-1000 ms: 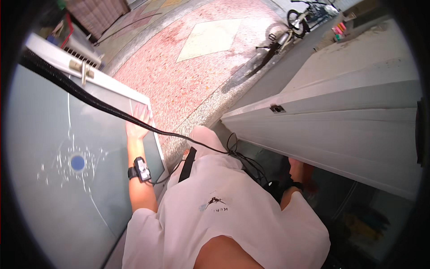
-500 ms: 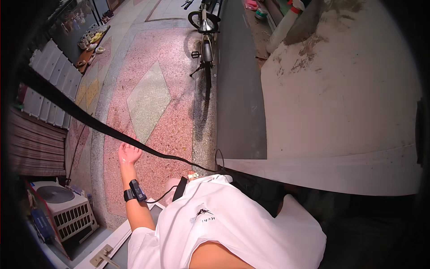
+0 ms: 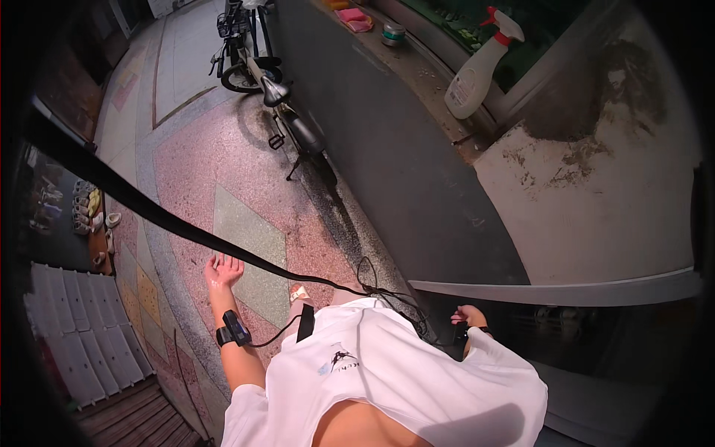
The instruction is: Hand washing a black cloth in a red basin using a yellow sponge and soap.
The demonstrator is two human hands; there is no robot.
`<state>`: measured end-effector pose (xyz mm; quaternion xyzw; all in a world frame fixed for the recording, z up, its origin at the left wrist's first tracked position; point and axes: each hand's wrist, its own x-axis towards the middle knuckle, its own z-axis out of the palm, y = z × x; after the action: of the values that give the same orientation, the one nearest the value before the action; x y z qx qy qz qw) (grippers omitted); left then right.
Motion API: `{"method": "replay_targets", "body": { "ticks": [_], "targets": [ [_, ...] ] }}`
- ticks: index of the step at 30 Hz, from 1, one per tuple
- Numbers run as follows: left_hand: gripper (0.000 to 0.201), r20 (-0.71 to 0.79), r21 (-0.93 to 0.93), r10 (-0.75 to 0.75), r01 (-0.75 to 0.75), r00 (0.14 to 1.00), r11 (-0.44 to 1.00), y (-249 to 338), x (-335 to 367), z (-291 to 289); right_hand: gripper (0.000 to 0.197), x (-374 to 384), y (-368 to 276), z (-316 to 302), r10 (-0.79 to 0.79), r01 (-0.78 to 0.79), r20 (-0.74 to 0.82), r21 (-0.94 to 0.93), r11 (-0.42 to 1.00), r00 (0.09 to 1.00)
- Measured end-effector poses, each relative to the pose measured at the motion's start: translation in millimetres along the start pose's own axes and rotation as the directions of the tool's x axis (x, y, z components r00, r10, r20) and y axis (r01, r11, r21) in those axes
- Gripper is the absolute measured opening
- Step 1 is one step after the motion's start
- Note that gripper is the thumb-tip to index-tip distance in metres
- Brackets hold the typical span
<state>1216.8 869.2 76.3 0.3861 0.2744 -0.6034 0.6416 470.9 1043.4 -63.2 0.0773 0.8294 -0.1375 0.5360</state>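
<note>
My left hand [image 3: 223,271] hangs over the terrazzo floor, its fingers stretched out and nothing in it. A black device on a strap [image 3: 234,328] sits round that wrist, with a thin cable running to my clothing. On the other side my right hand [image 3: 468,315] shows small beside the white shirt [image 3: 402,357], near the doorway's dark lower part. Its fingers are loosely curled and no object is visible in them. A black device is strapped to this wrist [image 3: 463,337] too. Across the view runs a thick black strap [image 3: 186,227], passing just above my left fingertips.
A bicycle [image 3: 287,112] stands ahead along the grey wall [image 3: 387,149]. On the ledge at right are a white spray bottle [image 3: 477,78] with a red nozzle, a small round tin [image 3: 392,33] and a pink cloth [image 3: 354,19]. Shoes [image 3: 93,205] and a white panelled rack [image 3: 82,328] line the left.
My view has turned right and moved forward; the bicycle and spray bottle show more fully. My right hand has come into sight. The air-conditioner unit at lower left has left the picture.
</note>
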Motion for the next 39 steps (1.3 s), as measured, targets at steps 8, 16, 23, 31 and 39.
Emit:
{"method": "replay_targets", "body": {
  "ticks": [8,16,23,31,39],
  "targets": [
    [0.046,0.194,0.230,-0.129,0.083,0.972,0.970,101,123,141,0.037,-292,-263,222,-0.713,0.768,0.332,-0.062,0.637,0.618],
    [0.032,0.336,0.483,-0.157,-0.027,0.929,0.875,130,198,353,0.038,-455,-526,382,-0.970,0.999,0.243,-0.041,-0.030,-0.019],
    [0.043,0.628,0.697,-0.131,-0.480,0.767,0.533,110,233,558,0.054,-461,-738,501,-0.969,0.938,-0.010,-0.254,-0.235,-0.246],
    [0.057,0.893,0.412,-0.225,-0.909,0.390,0.059,-7,267,768,0.080,-503,-809,574,-0.979,0.815,-0.150,-0.580,-0.025,-0.138],
    [0.075,0.934,-0.333,-0.292,-0.793,-0.204,-0.510,-108,334,864,0.086,-478,-855,593,-0.954,0.758,-0.269,-0.648,0.074,-0.137]
  ]
}}
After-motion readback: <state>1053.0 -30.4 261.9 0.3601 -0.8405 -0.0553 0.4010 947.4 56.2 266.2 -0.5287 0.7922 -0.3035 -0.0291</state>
